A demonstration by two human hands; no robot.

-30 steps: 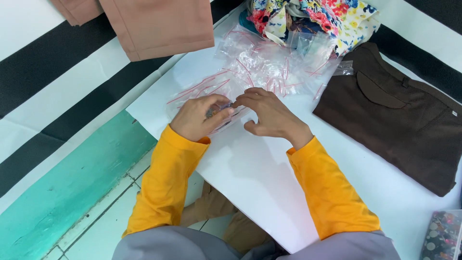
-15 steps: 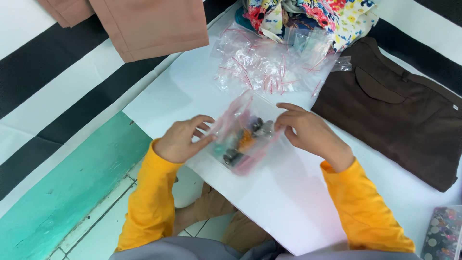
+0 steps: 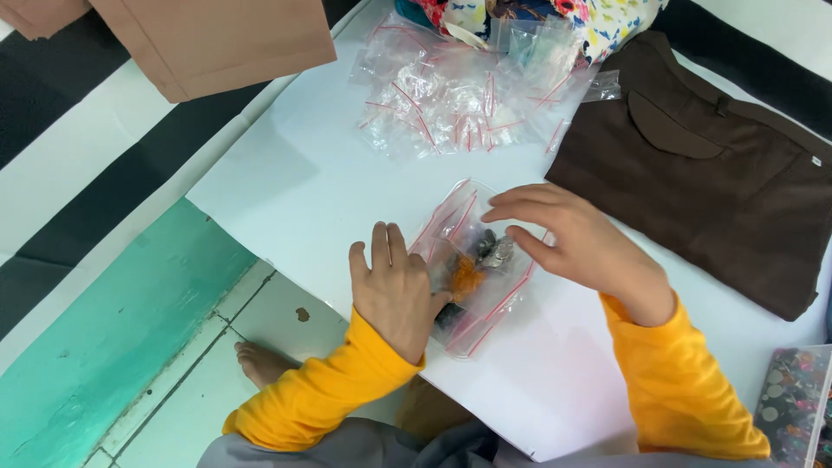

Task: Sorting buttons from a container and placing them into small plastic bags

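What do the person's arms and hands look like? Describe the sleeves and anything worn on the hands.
Both arms are covered by long, bright orange-yellow sleeves of soft, plain fabric that end in snug cuffs at the wrists. The left hand and the right hand are bare: no gloves, and no rings, watch or bracelets show. The sleeves carry no visible print or markings.

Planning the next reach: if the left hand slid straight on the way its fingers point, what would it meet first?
Bare white table first, probably; the left hand points up-frame, toward the heap of empty clear bags.
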